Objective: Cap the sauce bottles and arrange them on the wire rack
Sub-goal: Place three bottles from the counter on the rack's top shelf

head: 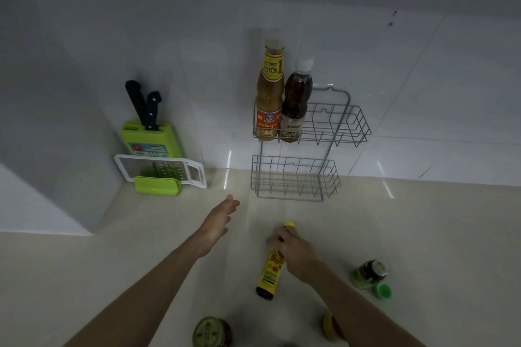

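Note:
A two-tier wire rack (342,127) hangs on the tiled wall. Its upper basket holds a tall brown sauce bottle (269,93) and a dark bottle with a white cap (296,104) at the left end. The lower basket (296,177) holds nothing. My right hand (296,256) grips the neck of a yellow-labelled dark sauce bottle (270,276) with a yellow cap (289,224), standing on the counter. My left hand (220,222) hovers open over the counter, left of that bottle. An uncapped green-labelled bottle (369,273) stands at the right, a green cap (382,290) beside it.
A green knife block (149,138) with two black-handled knives stands in the left corner, a white and green grater (160,172) in front of it. A green-lidded jar (211,332) and another yellowish-topped jar (331,327) sit near the bottom edge.

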### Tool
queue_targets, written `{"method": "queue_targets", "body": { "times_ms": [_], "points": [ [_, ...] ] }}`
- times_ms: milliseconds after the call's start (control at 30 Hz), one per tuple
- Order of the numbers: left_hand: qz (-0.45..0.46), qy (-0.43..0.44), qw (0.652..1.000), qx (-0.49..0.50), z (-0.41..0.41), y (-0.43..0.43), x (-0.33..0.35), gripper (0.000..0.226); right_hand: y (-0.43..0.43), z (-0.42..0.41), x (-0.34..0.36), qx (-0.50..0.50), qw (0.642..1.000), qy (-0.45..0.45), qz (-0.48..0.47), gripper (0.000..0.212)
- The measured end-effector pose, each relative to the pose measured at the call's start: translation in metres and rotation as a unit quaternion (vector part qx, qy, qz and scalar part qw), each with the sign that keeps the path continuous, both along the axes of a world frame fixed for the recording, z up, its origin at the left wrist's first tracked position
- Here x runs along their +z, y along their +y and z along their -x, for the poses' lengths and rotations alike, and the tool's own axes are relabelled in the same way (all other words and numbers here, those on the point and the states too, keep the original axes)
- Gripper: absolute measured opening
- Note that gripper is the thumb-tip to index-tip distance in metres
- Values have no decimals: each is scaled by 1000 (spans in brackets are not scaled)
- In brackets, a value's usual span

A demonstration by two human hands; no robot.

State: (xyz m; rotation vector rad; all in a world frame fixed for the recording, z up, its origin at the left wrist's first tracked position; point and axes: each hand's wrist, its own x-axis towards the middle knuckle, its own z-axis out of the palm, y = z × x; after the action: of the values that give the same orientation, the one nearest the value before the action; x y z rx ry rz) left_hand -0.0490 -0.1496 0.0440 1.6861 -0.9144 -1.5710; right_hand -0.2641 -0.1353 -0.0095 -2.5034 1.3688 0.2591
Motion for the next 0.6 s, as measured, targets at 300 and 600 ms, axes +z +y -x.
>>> {"method": "queue_targets", "body": {
  "times_ms": [300,600],
  "points": [
    [-12,-5,1000,5,-4,-4,-6,54,-2,-19,-4,-511,771,-243,-293,72],
    [-1,-4,1000,17,-7,-7,15,55,-24,-13,9,-518,623,-468,-353,30]
  ]
}}
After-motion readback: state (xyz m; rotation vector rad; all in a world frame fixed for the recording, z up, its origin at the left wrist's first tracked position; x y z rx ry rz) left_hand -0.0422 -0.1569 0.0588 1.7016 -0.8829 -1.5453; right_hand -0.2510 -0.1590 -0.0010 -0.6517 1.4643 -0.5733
